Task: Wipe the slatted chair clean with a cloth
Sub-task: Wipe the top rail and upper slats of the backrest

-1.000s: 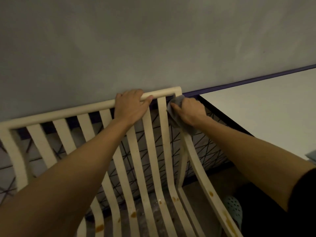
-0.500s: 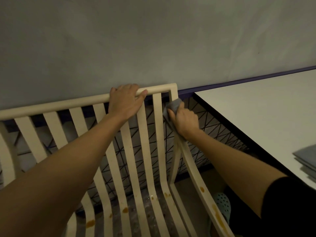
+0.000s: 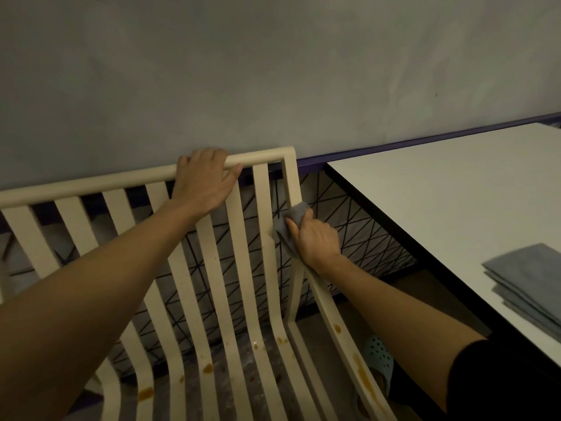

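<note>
Gripping the cloth (image 3: 297, 211), the right hand (image 3: 317, 240) has slid down the side post (image 3: 292, 180) of the chair (image 3: 263, 189), further below the top rail (image 3: 121, 180) that the left hand (image 3: 205, 183) clasps, while the stained seat slats (image 3: 208, 368) still wait.

- Wall (image 3: 273, 71): plain grey, matte, fills the upper half.
- Trim strip (image 3: 425, 142): dark purple, runs along the foot of the wall.
- Lower panel (image 3: 358, 226): pale, crossed with black triangular lines.
- Table (image 3: 440, 192): white top, dark edge, right side.
- Folded grey cloths (image 3: 528, 281): stacked on the table.
- Floor (image 3: 403, 294): dull, dimly lit.
</note>
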Demonstrator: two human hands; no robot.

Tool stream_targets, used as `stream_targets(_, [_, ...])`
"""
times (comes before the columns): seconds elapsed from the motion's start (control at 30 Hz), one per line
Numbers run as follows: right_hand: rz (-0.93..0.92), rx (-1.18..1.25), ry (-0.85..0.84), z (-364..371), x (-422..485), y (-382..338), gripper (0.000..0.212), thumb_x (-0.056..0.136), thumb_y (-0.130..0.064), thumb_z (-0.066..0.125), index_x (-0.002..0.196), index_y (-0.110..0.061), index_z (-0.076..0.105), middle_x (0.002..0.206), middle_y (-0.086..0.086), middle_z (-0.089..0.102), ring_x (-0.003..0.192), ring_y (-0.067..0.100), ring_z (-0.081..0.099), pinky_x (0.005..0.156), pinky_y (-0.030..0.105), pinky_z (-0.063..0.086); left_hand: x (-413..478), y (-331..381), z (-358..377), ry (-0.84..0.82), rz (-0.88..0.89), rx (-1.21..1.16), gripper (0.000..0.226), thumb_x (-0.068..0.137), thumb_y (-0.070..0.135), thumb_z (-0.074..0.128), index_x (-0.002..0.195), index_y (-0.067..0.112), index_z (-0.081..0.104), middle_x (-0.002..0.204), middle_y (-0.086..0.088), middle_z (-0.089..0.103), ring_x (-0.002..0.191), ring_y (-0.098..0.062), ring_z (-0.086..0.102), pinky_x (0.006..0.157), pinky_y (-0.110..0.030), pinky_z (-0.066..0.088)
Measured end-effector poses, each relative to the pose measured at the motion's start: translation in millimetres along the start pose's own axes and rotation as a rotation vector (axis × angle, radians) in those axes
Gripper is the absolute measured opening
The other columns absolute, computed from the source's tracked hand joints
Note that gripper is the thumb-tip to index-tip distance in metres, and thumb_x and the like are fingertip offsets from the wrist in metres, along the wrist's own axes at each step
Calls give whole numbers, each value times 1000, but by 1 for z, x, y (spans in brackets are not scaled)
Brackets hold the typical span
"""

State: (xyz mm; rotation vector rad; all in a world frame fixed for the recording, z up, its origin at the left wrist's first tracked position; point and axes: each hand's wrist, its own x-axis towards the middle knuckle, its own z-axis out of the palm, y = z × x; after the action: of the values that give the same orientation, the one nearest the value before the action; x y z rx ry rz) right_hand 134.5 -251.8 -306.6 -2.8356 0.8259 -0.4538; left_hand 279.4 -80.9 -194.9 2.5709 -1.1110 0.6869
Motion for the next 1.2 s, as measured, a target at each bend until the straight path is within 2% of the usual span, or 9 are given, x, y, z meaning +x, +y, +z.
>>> stream_targets(0.1, [3, -9, -19, 2, -7, 2, 57, 99, -57, 19, 124, -9, 38, 90, 8, 68, 76, 28, 65, 66, 37, 51, -4, 4, 0, -49, 7, 68, 50, 98, 46, 38, 133, 11, 45, 127, -14, 51, 113, -34, 46, 96, -44, 30])
stream_targets(0.2, [2, -18, -37, 3, -13, 4, 59, 99, -57, 19, 129, -8, 36, 92, 8, 68, 79, 29, 65, 69, 38, 51, -6, 5, -3, -91, -1, 88, 55, 97, 46, 41, 140, 12, 37, 133, -15, 47, 118, -35, 43, 101, -45, 28])
stream_targets(0.53, [-1, 3, -71, 6, -23, 9, 53, 100, -51, 22, 128, -9, 34, 92, 8, 67, 81, 29, 65, 73, 41, 53, -6, 9, -6, -112, -30, 100, 55, 98, 47, 36, 140, 11, 38, 130, -16, 49, 117, -36, 44, 101, -46, 28])
stream_targets(0.73, [10, 19, -86, 14, -34, 13, 46, 98, -53, 21, 116, -15, 38, 89, 6, 67, 76, 26, 65, 74, 41, 53, -6, 11, -6, -126, -48, 98, 54, 98, 49, 34, 138, 12, 39, 127, -15, 50, 115, -35, 44, 101, -45, 29])
stream_targets(1.07, [9, 7, -116, 20, -47, 20, 48, 98, -53, 24, 120, -13, 39, 85, 3, 66, 71, 22, 65, 68, 41, 57, -7, 14, -11, -156, -67, 88, 55, 98, 50, 33, 138, 12, 38, 128, -16, 49, 116, -35, 44, 101, -45, 29])
stream_targets(1.2, [-15, 12, -136, 19, -40, 22, 53, 97, -57, 23, 123, -14, 39, 90, 3, 64, 74, 20, 64, 71, 40, 57, -9, 15, -11, -141, -74, 64, 54, 98, 49, 35, 138, 13, 39, 126, -14, 50, 114, -33, 44, 100, -45, 29])
